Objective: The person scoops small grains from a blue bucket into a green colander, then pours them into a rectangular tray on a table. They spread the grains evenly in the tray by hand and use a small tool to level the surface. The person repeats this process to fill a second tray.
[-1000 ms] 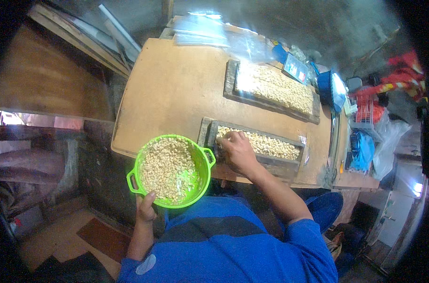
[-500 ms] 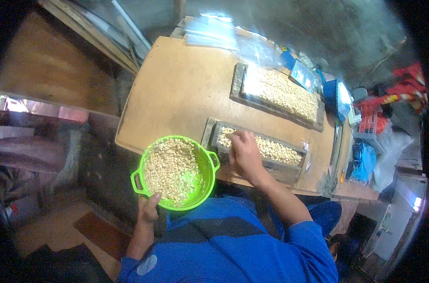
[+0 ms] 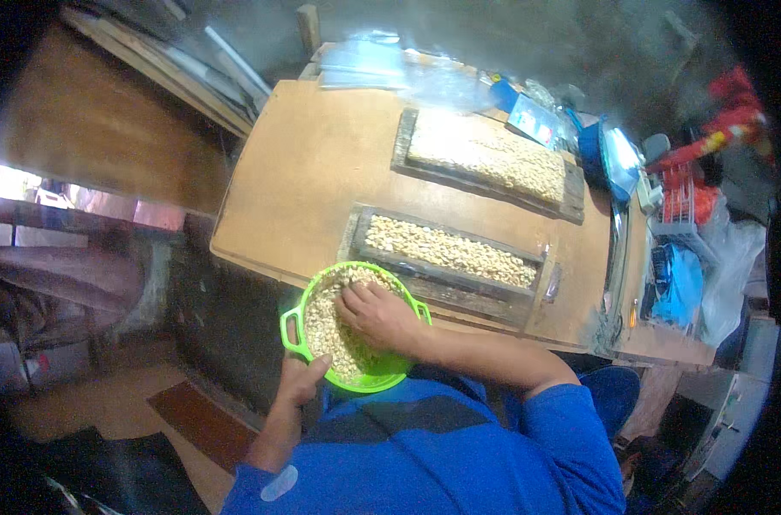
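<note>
My left hand [image 3: 302,378] grips the lower left rim of a lime-green two-handled bowl [image 3: 388,369], which holds small pale beans or kernel pieces [image 3: 326,318]. My right hand [image 3: 373,311] is inside the bowl, fingers curled down into the pieces, their tips hidden. Just beyond the bowl lies a narrow wooden frame [image 3: 545,275] on a board, filled with similar pieces [image 3: 450,251]. Farther back, a wider wooden tray [image 3: 402,140] holds a pale, flattened layer of such pieces [image 3: 485,154].
Everything sits on or by a worn wooden table [image 3: 296,172]. Clear plastic bags [image 3: 363,64] lie at its back, blue containers [image 3: 605,154] at the back right, with a wire basket [image 3: 678,206] and blue bag [image 3: 675,287] beyond. A dark chair seat or stool [image 3: 72,279] is at left.
My right hand has left the narrow frame and moved down-left into the bowl. My left hand and the bowl have shifted right, nearer the frame.
</note>
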Available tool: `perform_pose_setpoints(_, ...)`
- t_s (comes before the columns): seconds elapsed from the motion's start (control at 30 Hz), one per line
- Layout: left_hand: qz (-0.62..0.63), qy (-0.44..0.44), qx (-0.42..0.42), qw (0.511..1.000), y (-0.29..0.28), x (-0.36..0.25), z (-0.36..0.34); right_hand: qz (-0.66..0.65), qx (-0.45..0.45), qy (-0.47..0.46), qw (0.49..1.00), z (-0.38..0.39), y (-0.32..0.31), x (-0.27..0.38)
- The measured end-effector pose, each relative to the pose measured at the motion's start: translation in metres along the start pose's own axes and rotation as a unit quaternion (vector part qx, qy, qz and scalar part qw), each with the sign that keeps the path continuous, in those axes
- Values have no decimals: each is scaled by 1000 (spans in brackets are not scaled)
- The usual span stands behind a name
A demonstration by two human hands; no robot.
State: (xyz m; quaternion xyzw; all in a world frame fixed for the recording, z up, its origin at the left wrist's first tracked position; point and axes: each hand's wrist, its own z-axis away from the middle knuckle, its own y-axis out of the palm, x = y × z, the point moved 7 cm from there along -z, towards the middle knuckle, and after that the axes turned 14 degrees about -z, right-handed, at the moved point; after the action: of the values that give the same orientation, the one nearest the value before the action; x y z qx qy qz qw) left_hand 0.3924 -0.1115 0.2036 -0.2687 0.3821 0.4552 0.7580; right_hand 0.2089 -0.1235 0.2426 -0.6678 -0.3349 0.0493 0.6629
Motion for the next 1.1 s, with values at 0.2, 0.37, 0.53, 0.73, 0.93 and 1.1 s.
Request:
perform_pose_setpoints(0.2, -17, 37, 25, 999, 17, -4, 9, -221, 224, 185, 931, 57, 25, -1)
perform_pose_setpoints(0.37, -8, 43, 51, 998, 33, -5, 6, -380, 301, 168, 858, 73, 32, 14)
perform_pose_setpoints(0.53, 15, -25, 45, 999, 33, 8, 2, -649, 217, 207, 699, 68, 38, 11)
perform_pose_setpoints(0.73, 86, 8, 45, 995, 39, 24, -4, -794, 25, 422, 437, 89, 28, -15)
perform_pose_setpoints(0.93, 105, 0, 23, 994, 39, 41, -4, -863, -130, 444, 200, 108, -18, -42)
perform_pose_setpoints(1.1, 112, 9, 19, 993, 41, 48, -5, -879, -257, 349, 200, 137, -41, -105)
